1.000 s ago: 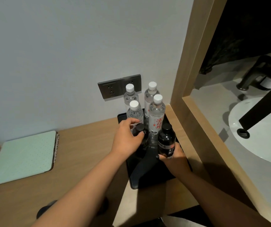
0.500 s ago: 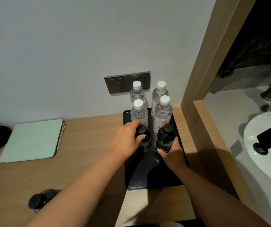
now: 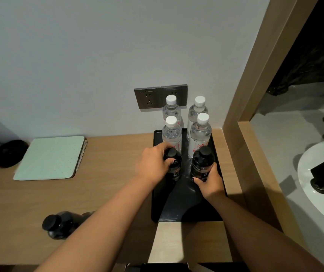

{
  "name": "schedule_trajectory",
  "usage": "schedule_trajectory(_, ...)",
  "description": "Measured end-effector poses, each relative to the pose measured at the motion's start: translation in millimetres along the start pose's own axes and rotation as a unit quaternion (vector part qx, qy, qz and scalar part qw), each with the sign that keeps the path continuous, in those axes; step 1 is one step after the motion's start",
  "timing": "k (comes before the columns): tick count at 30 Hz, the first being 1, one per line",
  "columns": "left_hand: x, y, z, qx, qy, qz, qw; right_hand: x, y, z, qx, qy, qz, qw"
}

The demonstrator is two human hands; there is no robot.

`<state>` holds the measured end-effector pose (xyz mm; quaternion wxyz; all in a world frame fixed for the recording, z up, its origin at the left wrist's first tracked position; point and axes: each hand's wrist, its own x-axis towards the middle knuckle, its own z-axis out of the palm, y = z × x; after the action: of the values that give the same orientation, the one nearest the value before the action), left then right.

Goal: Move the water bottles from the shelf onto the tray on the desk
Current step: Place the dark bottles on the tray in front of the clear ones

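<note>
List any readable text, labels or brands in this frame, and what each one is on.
"凉": large red character on the label of the front right clear bottle; the rest is hidden.
Front left clear bottle: red print, mostly hidden by the left hand.
Right black bottle and left black bottle: white label print, too blurred to read.
Wall sockets: no text.

tray (image 3: 184, 217) front bare | clear bottles (image 3: 199, 134) block rear (upright)
</note>
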<state>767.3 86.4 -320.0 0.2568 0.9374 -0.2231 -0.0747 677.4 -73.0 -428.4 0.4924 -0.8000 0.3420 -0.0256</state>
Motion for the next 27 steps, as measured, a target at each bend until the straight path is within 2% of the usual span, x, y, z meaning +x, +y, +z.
schedule_trajectory(6, -0.1, 1.2, 3.5, 0.010, 0.001, 0.017, 1.000, 0.5, -1.9, -12.3, -0.065, -0.014, 0.015, 0.998)
schedule_trajectory(12, 0.4, 0.1, 0.2, -0.002, -0.008, 0.038, 0.999, -30.7, -9.3, -12.7, -0.058, 0.010, 0.061, 0.996)
schedule_trajectory(21, -33.5, -29.8, -27.3, -0.079, -0.018, 0.075, 0.994, -128.6, -47.7, 22.9, -0.049, 0.021, -0.012, 0.998)
schedule_trajectory(24, -55.2, -60.7, -50.1, -0.088, -0.038, 0.079, 0.992, -164.2, -74.7, 51.8, -0.040, -0.003, -0.047, 0.998)
schedule_trajectory(27, -81.1, -91.8, -67.7, -0.117, -0.055, 0.048, 0.990, -195.6, -98.4, 85.8, -0.040, -0.041, -0.094, 0.994)
